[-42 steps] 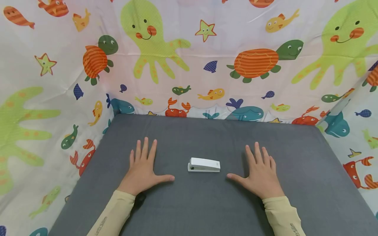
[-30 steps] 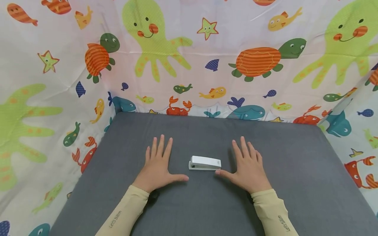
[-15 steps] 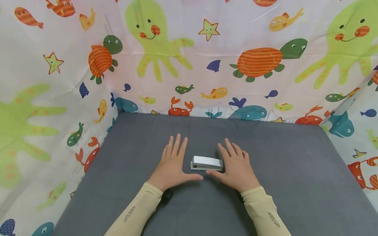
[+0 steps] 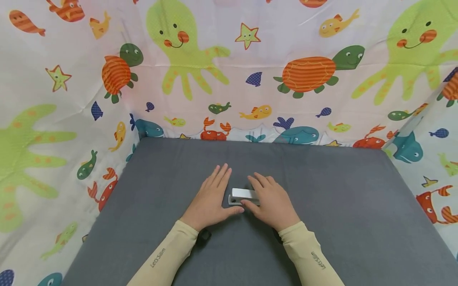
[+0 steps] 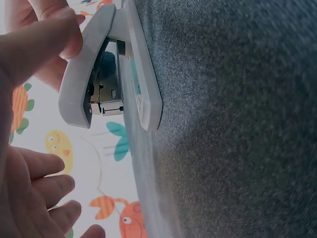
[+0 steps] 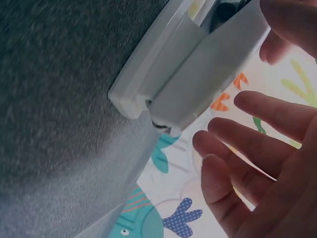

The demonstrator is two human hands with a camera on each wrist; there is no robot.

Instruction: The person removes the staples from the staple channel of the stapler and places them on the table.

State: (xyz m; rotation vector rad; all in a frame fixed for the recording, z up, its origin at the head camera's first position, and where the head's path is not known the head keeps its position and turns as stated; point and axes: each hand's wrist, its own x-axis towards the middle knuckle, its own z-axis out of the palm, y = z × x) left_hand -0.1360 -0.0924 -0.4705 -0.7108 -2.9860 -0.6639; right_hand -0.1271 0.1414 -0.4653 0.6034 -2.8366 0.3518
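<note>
A white stapler (image 4: 243, 193) lies lengthwise on the grey table, its staple end pointing left. My left hand (image 4: 211, 198) is just left of it, fingers extended forward and thumb stretched along its front. My right hand (image 4: 270, 198) is around the stapler's right end, fingers behind and thumb in front, hiding that end in the head view. In the right wrist view the right fingers (image 6: 252, 144) are spread and apart from the stapler's hinge end (image 6: 163, 114). The left wrist view shows the stapler's raised upper arm (image 5: 81, 89) beside the left thumb (image 5: 49, 44).
The table (image 4: 171, 159) is covered in smooth grey cloth. White curtains (image 4: 222, 47) printed with sea animals rise along its back, left and right sides. Both forearms wear cream sleeves (image 4: 161, 254), and a dark wrist camera (image 4: 204, 236) sits under the left wrist.
Both hands have moved inward from either side toward the stapler. The right hand now covers its right end, and the left fingers have drawn closer together. The stapler stays where it was.
</note>
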